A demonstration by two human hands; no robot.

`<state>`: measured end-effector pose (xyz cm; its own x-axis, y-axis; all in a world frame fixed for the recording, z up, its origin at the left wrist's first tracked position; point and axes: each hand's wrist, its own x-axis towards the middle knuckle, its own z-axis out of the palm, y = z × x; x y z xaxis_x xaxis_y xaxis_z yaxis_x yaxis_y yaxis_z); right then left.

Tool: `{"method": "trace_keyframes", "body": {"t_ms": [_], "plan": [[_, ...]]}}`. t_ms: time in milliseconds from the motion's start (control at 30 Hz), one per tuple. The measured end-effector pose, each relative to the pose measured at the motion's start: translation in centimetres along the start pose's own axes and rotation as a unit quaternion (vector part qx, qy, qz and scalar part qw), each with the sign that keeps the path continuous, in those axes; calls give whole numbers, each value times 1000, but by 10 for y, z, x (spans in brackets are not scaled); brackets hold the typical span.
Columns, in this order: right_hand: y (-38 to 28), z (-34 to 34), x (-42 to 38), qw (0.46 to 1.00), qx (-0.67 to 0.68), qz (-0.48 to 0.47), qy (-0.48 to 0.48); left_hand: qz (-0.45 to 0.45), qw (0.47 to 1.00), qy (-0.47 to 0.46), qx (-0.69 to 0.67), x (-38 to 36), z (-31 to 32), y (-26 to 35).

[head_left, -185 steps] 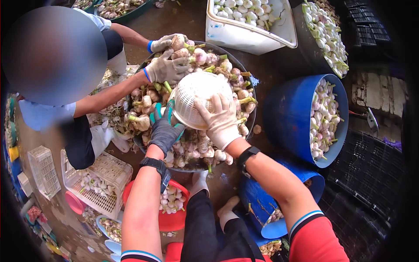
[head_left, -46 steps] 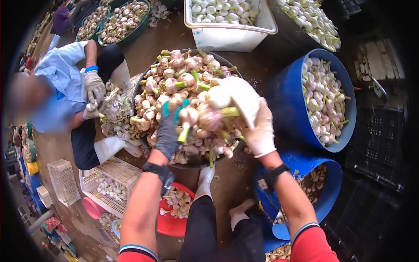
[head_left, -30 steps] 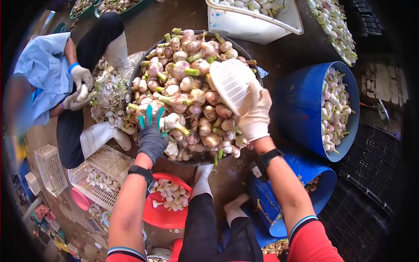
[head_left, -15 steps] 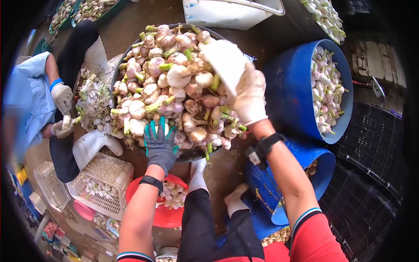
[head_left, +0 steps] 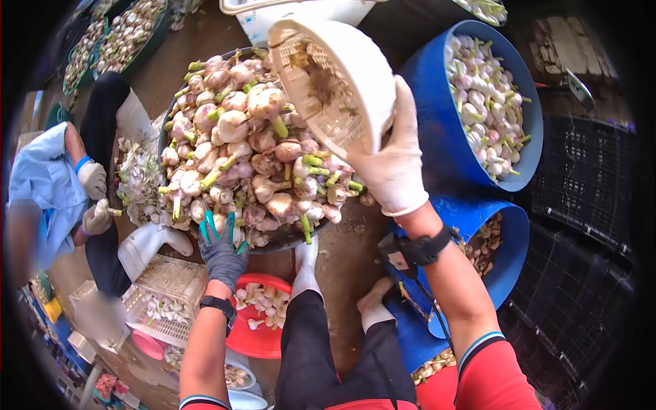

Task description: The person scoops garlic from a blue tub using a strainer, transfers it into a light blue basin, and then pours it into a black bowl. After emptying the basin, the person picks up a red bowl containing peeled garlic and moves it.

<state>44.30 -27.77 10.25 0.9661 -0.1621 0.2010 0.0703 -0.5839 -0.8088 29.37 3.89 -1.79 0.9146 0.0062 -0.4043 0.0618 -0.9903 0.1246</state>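
My right hand (head_left: 393, 160), in a white glove, grips the rim of a cream plastic basket (head_left: 383, 89). The basket is tilted on its side above the far right of the garlic heap (head_left: 232, 130), its inside facing left with bits of dry skin in it. The heap of garlic bulbs with cut green stems fills a wide dark tub (head_left: 290, 242). At the heap's near left edge lies my left hand (head_left: 222, 253), in a grey glove with green fingertips, its fingers spread against the bulbs.
A red basin (head_left: 256, 342) with peeled-looking garlic stands below my left hand. Blue barrels (head_left: 424, 96) of garlic are at the right. A co-worker (head_left: 48, 178) sits at the left, holding a bulb, beside a pile of skins (head_left: 140, 184). A white tub (head_left: 239, 24) stands behind.
The basket has turned so that its inside now shows, and it has lifted up from the heap. My left hand has shifted left and down along the heap's edge.
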Motion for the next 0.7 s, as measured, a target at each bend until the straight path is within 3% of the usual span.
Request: {"method": "trace_keyframes", "body": {"t_ms": [33,67,100,167,233,267,300,333,367,433,567,633,700], "plan": [[1,-16,-4,993,73,88,-17,8,1000,3,5,-1,-4,11],[2,-35,-13,959,251,132,-5,18,999,29,-30,-2,-9,23],[7,-58,-26,937,311,159,8,29,996,55,-65,-4,-15,38],[5,-115,-53,944,232,228,58,68,992,57,-86,-12,-25,81],[13,-176,-86,945,200,236,111,155,974,70,-147,-22,-34,132],[17,-207,-104,924,177,294,169,196,966,69,-152,-29,-38,160],[48,-244,-141,936,97,285,185,238,956,64,-159,-37,-40,190],[72,-282,-173,939,-68,282,184,260,946,27,-190,-47,-47,223],[92,-308,-207,921,-33,294,252,290,935,4,-206,-56,-58,258],[119,-361,-264,914,-4,290,283,352,909,-25,-220,-80,-61,321],[168,-435,-370,856,-88,399,318,438,860,-56,-256,-126,-37,431],[199,-463,-422,789,-261,489,265,438,858,-122,-239,-152,-25,478],[212,-482,-447,765,-304,511,248,453,857,-118,-214,-174,3,511]]}}
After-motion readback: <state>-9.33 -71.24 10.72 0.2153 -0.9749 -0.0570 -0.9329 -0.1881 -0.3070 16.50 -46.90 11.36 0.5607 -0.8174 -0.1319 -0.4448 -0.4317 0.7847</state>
